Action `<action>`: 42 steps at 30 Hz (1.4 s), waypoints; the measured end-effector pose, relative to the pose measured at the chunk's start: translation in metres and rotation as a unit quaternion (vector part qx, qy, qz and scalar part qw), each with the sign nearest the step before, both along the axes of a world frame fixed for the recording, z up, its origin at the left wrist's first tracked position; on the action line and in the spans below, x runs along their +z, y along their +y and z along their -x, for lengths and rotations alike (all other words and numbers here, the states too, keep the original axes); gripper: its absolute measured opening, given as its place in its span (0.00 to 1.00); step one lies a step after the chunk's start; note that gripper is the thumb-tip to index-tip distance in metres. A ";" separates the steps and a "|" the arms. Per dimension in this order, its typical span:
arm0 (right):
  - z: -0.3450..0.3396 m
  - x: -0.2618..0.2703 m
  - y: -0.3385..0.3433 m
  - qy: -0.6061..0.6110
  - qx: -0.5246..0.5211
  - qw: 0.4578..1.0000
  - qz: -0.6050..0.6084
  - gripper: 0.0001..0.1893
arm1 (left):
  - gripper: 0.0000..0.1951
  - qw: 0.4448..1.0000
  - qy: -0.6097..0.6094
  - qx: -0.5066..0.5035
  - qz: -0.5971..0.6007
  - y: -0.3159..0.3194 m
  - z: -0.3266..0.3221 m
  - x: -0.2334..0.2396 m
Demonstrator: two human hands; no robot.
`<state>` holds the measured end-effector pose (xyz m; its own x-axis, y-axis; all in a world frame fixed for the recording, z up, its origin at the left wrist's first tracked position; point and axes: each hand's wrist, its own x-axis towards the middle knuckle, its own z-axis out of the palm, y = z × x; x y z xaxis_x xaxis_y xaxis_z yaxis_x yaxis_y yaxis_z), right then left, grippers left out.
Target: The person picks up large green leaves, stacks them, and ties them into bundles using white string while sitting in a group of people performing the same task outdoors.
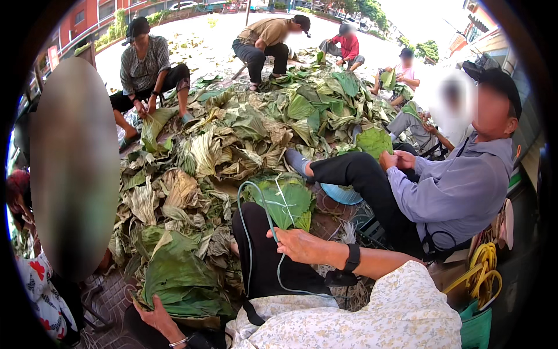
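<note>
My left hand (pixel 158 320) grips the near left edge of a stack of large green leaves (pixel 178 275), which look like lotus leaves. The stack rests by my left knee, and the fingers beneath it are hidden. In my right hand (pixel 301 246), a thin grey-blue cord (pixel 242 227) is pinched between thumb and fingers. It rises in a loop above my right leg and trails back to my waist. Beyond that hand lies a bundle of green leaves (pixel 292 198) tied crosswise with white string (pixel 284 201).
A heap of dried and green leaves (pixel 244 131) spreads ahead. Close on my right a seated person (pixel 457 183) holds a leaf (pixel 375 141), beside a blue basin (pixel 342 194). Several other people sit around the heap. Yellow tubing (pixel 481 270) and a green bag (pixel 475 325) are at right.
</note>
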<state>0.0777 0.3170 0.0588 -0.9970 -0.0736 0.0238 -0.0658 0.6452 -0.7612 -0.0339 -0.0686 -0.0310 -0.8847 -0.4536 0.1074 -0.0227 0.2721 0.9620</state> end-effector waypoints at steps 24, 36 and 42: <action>0.046 0.286 0.229 0.476 -0.226 0.742 0.414 0.08 | 0.29 0.997 0.028 -0.031 -0.066 0.011 0.002 0.001; 0.093 0.327 0.254 0.428 -0.073 0.822 0.368 0.09 | 0.29 0.995 0.055 -0.081 -0.016 0.014 0.008 -0.007; 0.086 0.311 0.180 0.185 -0.072 0.964 0.179 0.11 | 0.27 0.992 0.069 -0.106 -0.022 0.010 0.015 -0.019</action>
